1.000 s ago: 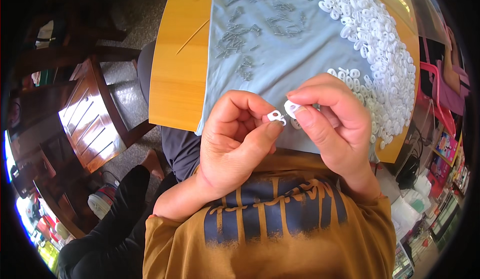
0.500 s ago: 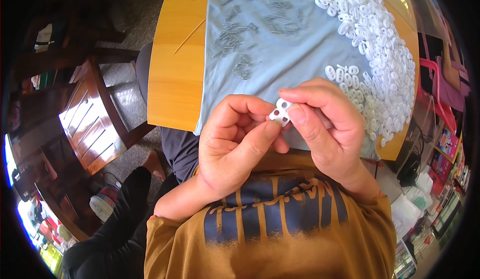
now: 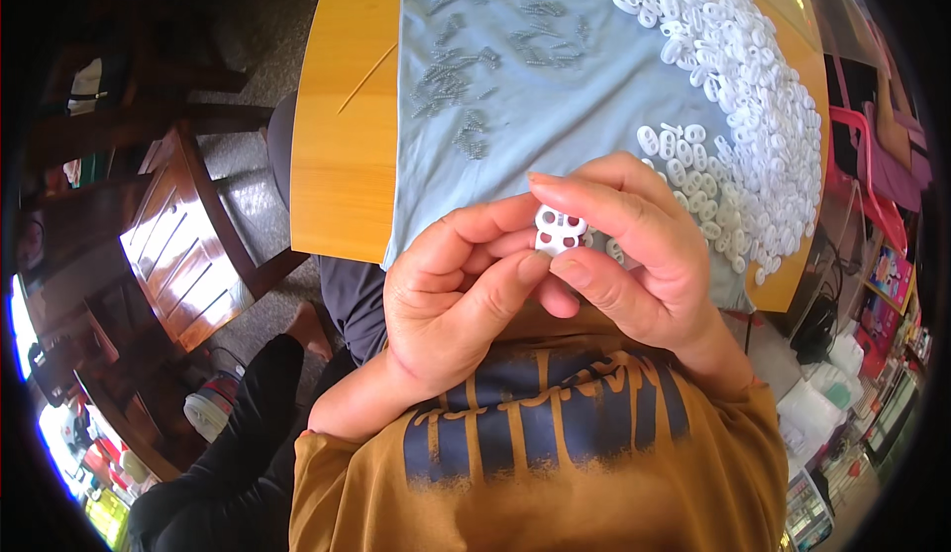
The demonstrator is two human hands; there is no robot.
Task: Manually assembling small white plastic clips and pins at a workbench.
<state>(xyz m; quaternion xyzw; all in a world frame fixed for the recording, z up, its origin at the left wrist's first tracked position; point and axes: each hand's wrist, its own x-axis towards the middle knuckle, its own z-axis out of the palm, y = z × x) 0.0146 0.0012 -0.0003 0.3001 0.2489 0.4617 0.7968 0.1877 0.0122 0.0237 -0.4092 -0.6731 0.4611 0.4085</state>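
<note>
A small white plastic cord lock (image 3: 560, 233) with round holes is in front of my chest. My left hand (image 3: 461, 294) pinches its lower left edge between thumb and fingers. Curled round its other side is my right hand (image 3: 639, 255), thumb at the lower edge and index finger over the top. More white plastic pieces (image 3: 614, 251) show in the gap between my right thumb and fingers; whether they lie in the palm or behind it, I cannot tell. Beyond my hands, many small metal springs (image 3: 451, 81) lie scattered on a light blue cloth (image 3: 555, 106).
A large heap of white oval plastic pieces (image 3: 738, 66) runs along the right side of the cloth, with a smaller group (image 3: 684, 156) nearer me. On the yellow wooden table (image 3: 342, 175) lies a thin stick (image 3: 367, 78). A wooden chair (image 3: 188, 245) stands at left.
The cord lock has turned so its holes face me more squarely. My right index finger and thumb have shifted left and spread apart around it. The view has moved slightly.
</note>
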